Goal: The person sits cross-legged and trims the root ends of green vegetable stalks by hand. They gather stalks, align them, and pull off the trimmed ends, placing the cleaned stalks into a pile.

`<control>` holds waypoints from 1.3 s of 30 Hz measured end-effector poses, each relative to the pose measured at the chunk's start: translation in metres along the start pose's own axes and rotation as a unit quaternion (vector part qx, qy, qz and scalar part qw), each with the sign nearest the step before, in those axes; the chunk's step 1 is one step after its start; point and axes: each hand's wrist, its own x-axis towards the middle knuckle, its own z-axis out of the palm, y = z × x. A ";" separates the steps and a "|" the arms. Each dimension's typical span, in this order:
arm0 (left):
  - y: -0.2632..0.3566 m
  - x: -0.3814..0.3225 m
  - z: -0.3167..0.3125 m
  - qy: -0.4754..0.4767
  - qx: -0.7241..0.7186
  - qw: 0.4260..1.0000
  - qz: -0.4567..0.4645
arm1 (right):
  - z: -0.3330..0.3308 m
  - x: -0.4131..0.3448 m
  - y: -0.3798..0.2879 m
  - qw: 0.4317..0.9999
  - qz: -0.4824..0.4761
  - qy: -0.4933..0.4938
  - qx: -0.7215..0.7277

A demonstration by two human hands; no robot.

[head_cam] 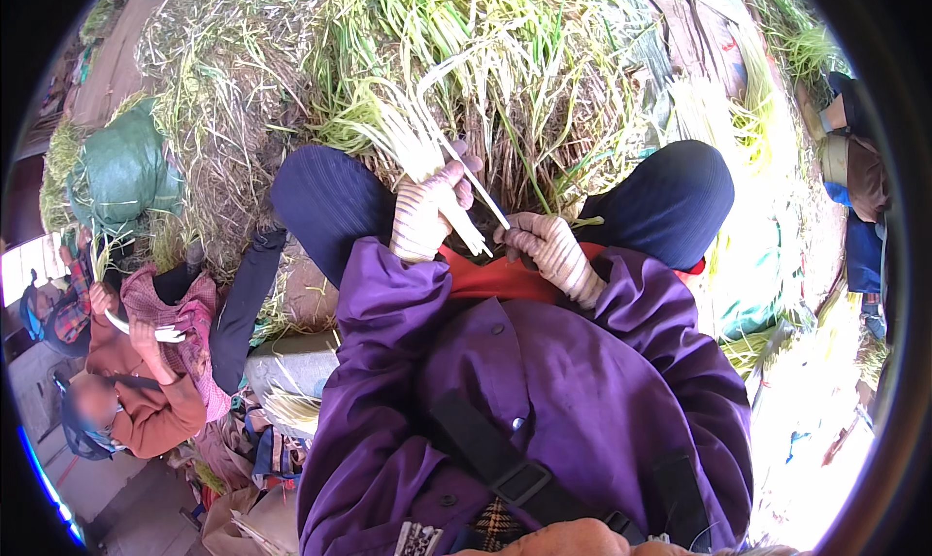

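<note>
My left hand (429, 208), in a striped fingerless glove, grips a bundle of long pale stalks (400, 137). Their white ends point down towards my lap and their yellow-green leaves fan out up and to the left. With its fingertips, my right hand (547, 249), gloved the same way, pinches the lower end of a single white stalk (480, 185). That stalk runs up past my left hand's fingers, slanting to the left. Both hands are between my knees, over a red cloth (484, 278) on my lap. Just beyond them lies a heap of uncut-looking green and yellow stalks (502, 68).
Dry, straw-like plant litter (226, 105) spreads to the left, near a green sack (124, 167). A seated person (153, 396) at left holds white stalks. More pale stalks (757, 126) lie in glare at right, near another person (855, 170). Cut stalks (295, 409) rest beside my left elbow.
</note>
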 end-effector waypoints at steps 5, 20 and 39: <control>-0.007 -0.007 0.005 0.015 0.086 0.996 -0.004 | 0.008 0.001 -0.002 0.995 -0.073 -0.001 -0.064; 0.098 -0.063 0.024 -0.019 -0.015 1.000 -0.011 | -0.036 0.219 -0.112 0.830 -0.183 0.149 -0.505; 0.141 0.025 -0.056 -0.076 -0.232 0.952 0.183 | -0.029 0.239 -0.032 0.949 -0.097 0.150 -0.261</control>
